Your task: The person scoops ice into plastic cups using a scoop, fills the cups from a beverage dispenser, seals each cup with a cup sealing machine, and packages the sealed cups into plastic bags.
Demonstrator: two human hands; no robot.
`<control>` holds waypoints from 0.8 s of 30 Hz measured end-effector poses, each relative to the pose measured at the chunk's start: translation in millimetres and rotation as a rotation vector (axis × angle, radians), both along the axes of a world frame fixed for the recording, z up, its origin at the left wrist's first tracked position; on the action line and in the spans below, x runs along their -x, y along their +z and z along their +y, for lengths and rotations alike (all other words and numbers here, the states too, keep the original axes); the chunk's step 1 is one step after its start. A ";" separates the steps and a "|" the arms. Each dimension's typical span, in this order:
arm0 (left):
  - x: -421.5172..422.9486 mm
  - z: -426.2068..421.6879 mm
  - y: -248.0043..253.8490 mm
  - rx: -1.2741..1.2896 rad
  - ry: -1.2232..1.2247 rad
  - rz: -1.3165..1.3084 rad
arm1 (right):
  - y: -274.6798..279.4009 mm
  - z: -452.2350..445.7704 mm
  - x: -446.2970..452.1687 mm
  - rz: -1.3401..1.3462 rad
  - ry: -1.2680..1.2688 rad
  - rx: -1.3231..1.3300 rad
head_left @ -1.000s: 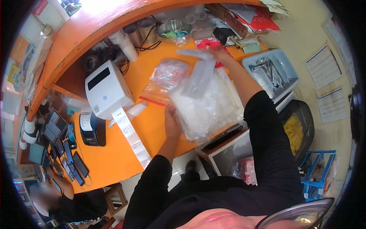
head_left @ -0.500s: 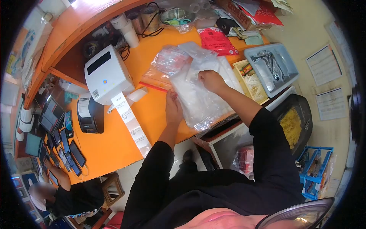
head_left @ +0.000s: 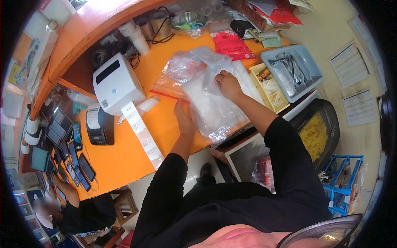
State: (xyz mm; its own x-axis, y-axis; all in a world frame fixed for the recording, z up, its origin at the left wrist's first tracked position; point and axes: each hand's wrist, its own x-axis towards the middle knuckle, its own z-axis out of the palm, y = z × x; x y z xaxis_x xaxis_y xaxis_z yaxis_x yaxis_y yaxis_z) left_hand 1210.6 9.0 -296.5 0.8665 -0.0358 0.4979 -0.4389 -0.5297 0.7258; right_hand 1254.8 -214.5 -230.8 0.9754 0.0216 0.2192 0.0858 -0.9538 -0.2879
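A pile of clear plastic bags (head_left: 213, 113) lies on the orange table in front of me. My right hand (head_left: 228, 84) is over the middle of the pile, its fingers pinched on a thin clear plastic bag (head_left: 210, 83). At the pile's left edge is my left hand (head_left: 185, 118), thumb and fingers apart, holding nothing that I can see. Close to its fingertips runs the red edge of a zip bag (head_left: 167, 94). Crumpled clear packaging with red print (head_left: 182, 66) rests above that edge.
A white label printer (head_left: 118, 82) with a long strip of labels (head_left: 142, 134) stands left, beside a black printer (head_left: 99, 126). Several phones (head_left: 80, 169) lie near a seated person (head_left: 82, 211). Toothpicks fill a yellow tray (head_left: 271, 91) next to a blue-grey tray (head_left: 293, 72).
My left hand has opened a little and turned at the pile's edge. My right hand stays pinched and has shifted only slightly. The camera view has tilted a little.
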 end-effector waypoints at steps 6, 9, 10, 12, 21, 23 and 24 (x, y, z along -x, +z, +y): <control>-22.7 -52.3 116.7 0.130 -0.288 -0.050 | 53.6 19.2 26.2 -0.168 0.111 -0.012; -40.4 -59.3 121.2 0.085 -0.420 0.022 | 70.2 8.3 29.2 -0.193 0.187 -0.260; -45.1 -58.0 115.8 0.041 -0.467 -0.009 | 73.6 4.2 28.9 -0.195 0.208 -0.395; -49.6 -57.8 106.5 0.005 -0.520 -0.042 | 91.6 8.1 41.5 -0.250 0.287 -0.251; -62.1 -65.3 131.0 0.125 -0.458 -0.271 | 218.3 25.3 104.6 -0.697 0.299 -1.082; -76.7 -67.5 169.4 0.122 -0.381 -0.450 | 240.3 25.2 123.6 -0.827 0.456 -1.132; -93.3 -67.3 178.3 0.052 -0.370 -0.458 | 254.7 30.1 134.3 -0.883 0.522 -1.168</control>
State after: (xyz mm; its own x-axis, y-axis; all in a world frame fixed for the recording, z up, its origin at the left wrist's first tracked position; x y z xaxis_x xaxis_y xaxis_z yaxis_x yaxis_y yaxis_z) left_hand 1303.9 -58.3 -118.1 0.4972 -0.2604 0.8276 -0.8626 -0.2503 0.4395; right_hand 1120.5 -184.4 23.8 0.4717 -0.2807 0.8359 0.8615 -0.0551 -0.5047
